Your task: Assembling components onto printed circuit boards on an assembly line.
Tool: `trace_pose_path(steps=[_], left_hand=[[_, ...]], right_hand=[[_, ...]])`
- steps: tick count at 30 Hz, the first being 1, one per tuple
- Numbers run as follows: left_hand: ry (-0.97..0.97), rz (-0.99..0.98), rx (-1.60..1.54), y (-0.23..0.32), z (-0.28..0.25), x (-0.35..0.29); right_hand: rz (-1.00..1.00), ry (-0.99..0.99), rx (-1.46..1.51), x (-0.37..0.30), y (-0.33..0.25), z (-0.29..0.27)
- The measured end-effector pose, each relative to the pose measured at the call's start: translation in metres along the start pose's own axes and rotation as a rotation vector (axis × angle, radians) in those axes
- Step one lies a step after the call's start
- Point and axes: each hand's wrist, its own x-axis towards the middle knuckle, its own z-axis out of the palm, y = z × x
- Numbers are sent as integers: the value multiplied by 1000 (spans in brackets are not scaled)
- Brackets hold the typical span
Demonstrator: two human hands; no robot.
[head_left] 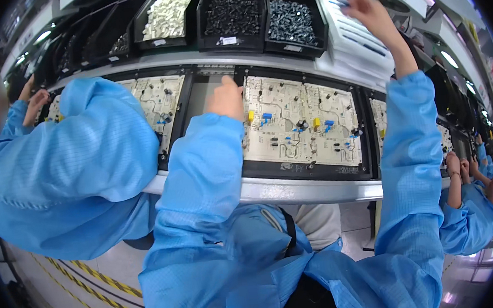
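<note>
Two cream circuit boards (278, 117) lie side by side in a black carrier frame (311, 169) in front of me. Yellow and blue blocks and dark cylindrical parts stand on them. My left hand (226, 100) rests at the carrier's left edge with its fingers curled round that edge. Raised at the upper right, my right hand (365, 12) is over a white tray (350, 36) holding dark strips. Motion smears its bent fingers, so whether it holds anything cannot be made out.
Behind the line stand black bins of white parts (168, 15), black parts (232, 13) and grey-blue parts (290, 22). A metal rail (296, 193) runs along the near side. Co-workers in blue sleeves (101, 142) sit close at left and right. More boards (158, 100) lie at the left.
</note>
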Motion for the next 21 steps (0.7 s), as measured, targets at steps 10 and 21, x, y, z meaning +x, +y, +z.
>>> trace_pose_path(steps=[10,21], left_hand=[[166,433,227,-7,17,34],[-381,434,-435,-3,-40,9]], right_hand=[[-389,45,264,171,-301,320],[83,-134,627,127,-418,402]])
